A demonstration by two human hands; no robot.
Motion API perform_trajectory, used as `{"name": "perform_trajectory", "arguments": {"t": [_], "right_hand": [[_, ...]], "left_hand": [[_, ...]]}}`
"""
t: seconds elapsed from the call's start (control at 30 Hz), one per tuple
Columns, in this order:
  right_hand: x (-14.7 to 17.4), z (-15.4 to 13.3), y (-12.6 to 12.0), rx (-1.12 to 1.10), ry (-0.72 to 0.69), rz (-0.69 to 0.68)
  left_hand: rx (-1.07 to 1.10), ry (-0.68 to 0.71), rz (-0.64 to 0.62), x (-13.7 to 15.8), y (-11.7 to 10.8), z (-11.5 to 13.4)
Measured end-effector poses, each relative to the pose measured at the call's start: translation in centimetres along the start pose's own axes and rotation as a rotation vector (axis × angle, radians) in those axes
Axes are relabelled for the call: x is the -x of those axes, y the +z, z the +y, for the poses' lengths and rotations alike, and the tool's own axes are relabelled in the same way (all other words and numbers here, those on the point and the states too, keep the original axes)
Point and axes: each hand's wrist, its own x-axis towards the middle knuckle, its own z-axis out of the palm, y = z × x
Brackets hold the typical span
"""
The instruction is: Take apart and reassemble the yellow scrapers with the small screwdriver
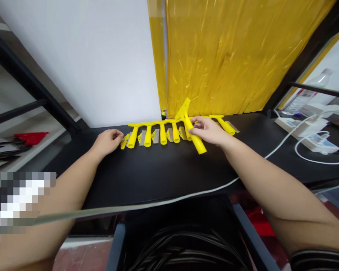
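A row of several yellow plastic scrapers lies along the back of the black table, with small blade packets between their handles. My right hand grips one yellow scraper and holds it tilted above the row, blade head up toward the curtain. My left hand rests on the table at the row's left end, its fingertips pinching a small yellow-edged blade piece. One more scraper lies to the right of my right hand.
A yellow plastic curtain hangs behind the table. White power strips and cables lie at the right, with a clear bottle behind. A white cable runs along the front edge. A black shelf frame with red items stands left.
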Motion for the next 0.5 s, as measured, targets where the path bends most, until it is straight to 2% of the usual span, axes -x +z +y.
{"name": "perform_trajectory", "arguments": {"t": [0.37, 0.5], "right_hand": [[-0.1, 0.4, -0.1, 0.01, -0.012, -0.015], [-0.1, 0.4, -0.1, 0.011, -0.01, -0.013]], "left_hand": [[0.057, -0.06, -0.008, 0.5, -0.7, 0.1], [0.102, -0.015, -0.101, 0.7, -1.6, -1.0]]}}
